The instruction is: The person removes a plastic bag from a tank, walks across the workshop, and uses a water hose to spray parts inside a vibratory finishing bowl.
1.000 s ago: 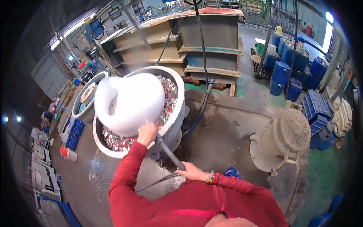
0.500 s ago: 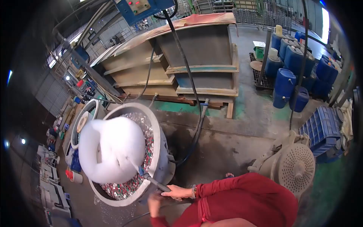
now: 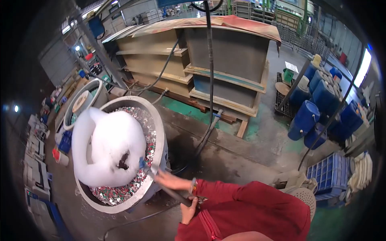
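Listing by size, we begin beyond the round tub with one large panelled tank (image 3: 229,52), draped along its top. Next, the round tub (image 3: 160,128) itself: pale, thick-rimmed, tilted. Item, one smaller tub (image 3: 99,85), just behind the round tub and to its left. Item, one mass of white foam (image 3: 120,132), heaped inside the round tub and reaching over its left rim. Item, several blue drums (image 3: 305,119), well apart from the round tub, far to its right. Item, one blue crate (image 3: 327,173), also to its right, nearer us. Item, one grey pipe (image 3: 173,194), slanting from our body across the tub's near right rim, its blue fitting (image 3: 142,162) beside the foam. Our left hand (image 3: 189,210), outside the tub, is closed around the pipe's lower part. Our right hand (image 3: 173,180), nearer the rim, lies along the pipe with fingers spread long; blur hides whether they touch. Last, small shiny pieces (image 3: 138,115), red, green and silver, filling the tub around the foam.
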Tool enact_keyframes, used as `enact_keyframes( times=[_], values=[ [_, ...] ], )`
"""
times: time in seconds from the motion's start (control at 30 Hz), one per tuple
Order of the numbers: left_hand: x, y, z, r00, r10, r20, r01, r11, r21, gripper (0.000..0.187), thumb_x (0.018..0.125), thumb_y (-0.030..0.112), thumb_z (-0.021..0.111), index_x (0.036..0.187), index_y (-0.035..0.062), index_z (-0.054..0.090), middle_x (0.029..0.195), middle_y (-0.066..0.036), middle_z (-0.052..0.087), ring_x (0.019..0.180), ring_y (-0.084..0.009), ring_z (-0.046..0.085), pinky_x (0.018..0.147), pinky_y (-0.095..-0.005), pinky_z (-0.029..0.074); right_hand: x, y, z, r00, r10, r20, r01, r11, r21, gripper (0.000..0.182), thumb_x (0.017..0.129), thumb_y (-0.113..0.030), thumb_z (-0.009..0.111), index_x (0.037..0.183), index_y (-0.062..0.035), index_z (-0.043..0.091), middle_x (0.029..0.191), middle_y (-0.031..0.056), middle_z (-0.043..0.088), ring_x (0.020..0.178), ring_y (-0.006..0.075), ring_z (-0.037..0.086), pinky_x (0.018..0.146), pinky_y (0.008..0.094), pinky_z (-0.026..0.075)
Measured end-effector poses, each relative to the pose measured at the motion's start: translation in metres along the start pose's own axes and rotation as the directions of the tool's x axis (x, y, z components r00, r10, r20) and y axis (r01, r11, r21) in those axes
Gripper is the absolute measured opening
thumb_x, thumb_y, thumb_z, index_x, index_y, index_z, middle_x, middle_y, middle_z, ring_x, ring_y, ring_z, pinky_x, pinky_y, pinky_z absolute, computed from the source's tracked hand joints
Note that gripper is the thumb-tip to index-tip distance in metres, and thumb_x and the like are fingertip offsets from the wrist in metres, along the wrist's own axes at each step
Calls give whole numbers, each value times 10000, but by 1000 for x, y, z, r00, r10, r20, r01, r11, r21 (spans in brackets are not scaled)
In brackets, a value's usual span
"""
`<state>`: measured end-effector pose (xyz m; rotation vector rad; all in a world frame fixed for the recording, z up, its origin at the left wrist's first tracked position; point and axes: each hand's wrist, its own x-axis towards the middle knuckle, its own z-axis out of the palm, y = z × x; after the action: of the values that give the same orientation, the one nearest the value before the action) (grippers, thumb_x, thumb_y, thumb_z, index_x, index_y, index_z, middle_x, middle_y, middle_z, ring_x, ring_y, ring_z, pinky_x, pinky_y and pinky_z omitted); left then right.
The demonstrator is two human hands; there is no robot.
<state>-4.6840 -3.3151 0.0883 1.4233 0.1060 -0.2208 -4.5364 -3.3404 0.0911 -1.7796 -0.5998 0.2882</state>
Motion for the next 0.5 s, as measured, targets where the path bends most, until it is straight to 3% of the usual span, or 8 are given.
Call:
enact_keyframes(
  times=[0.07, 0.13, 0.17, 0.27, 0.37, 0.4, 0.43, 0.5],
  values=[
    [2, -1, 12, 999, 39, 9, -40, 994, 103, 168, 835, 136, 593, 804, -29, 605, 669, -54, 596, 568, -118, 527, 522, -255, 414, 35, 12, -21, 994, -47, -99, 84, 909, 407, 619, 915, -507, 307, 1268, -3, 375, 1249, 111, 444, 1152, 191, 389, 1015, 313, 264],
    [12, -23, 12, 990, 123, 63, -134, 963, 233, 169, 823, 148, 608, 807, -21, 610, 674, -52, 601, 590, -127, 540, 547, -272, 428, 51, -14, -54, 907, 386, 169, -382, 587, 714, 618, 855, -588, 385, 1185, -73, 468, 1025, 28, 521, 902, 120, 494, 705, 339, 505],
    [15, -12, 14, 991, 112, 68, -126, 955, 270, 181, 808, 170, 625, 801, -11, 617, 662, -65, 597, 618, -142, 554, 590, -292, 444, 69, -6, -53, 905, 397, 154, -365, 537, 760, 594, 828, -615, 403, 1126, -111, 502, 878, 6, 517, 792, 106, 510, 546, 346, 526],
    [27, -10, 8, 999, -13, 41, -3, 936, 351, 190, 808, 182, 622, 797, -8, 622, 646, -88, 591, 612, -151, 560, 596, -298, 448, 101, -19, -61, 878, 323, 354, -469, 422, 776, 513, 827, -544, 478, 1118, -122, 512, 890, 26, 531, 812, 134, 525, 604, 383, 538],
    [47, -11, 11, 996, 34, -83, -3, 938, 347, 198, 807, 189, 624, 795, -9, 621, 633, -91, 593, 594, -140, 561, 571, -302, 448, 145, -11, -55, 849, 386, 360, -525, 550, 649, 464, 813, -443, 559, 1120, -97, 525, 945, 61, 542, 840, 186, 538, 599, 385, 532],
    [56, -11, 14, 992, 53, -116, -12, 946, 325, 198, 806, 189, 626, 792, -9, 622, 634, -85, 597, 587, -133, 560, 561, -300, 447, 159, 6, -53, 981, 47, 187, -145, 817, 558, 447, 782, -417, 597, 1076, -91, 516, 871, 51, 524, 743, 172, 519, 563, 380, 519],
    [62, -5, 17, 990, 41, -133, -2, 958, 287, 197, 805, 186, 630, 787, -10, 622, 634, -76, 597, 581, -127, 556, 551, -294, 445, 173, 33, -45, 937, -342, 75, 291, 879, 378, 435, 751, -391, 635, 1032, -86, 507, 797, 40, 506, 646, 158, 500, 527, 375, 507],
    [77, 13, 23, 986, 27, -166, 11, 975, 221, 194, 803, 181, 637, 775, -11, 621, 634, -57, 596, 568, -114, 549, 530, -282, 440, 194, 39, -33, 962, -201, 185, 126, 927, 352, 375, 732, -293, 660, 1002, -70, 527, 827, 65, 510, 690, 187, 516, 558, 382, 500]
  ],
)
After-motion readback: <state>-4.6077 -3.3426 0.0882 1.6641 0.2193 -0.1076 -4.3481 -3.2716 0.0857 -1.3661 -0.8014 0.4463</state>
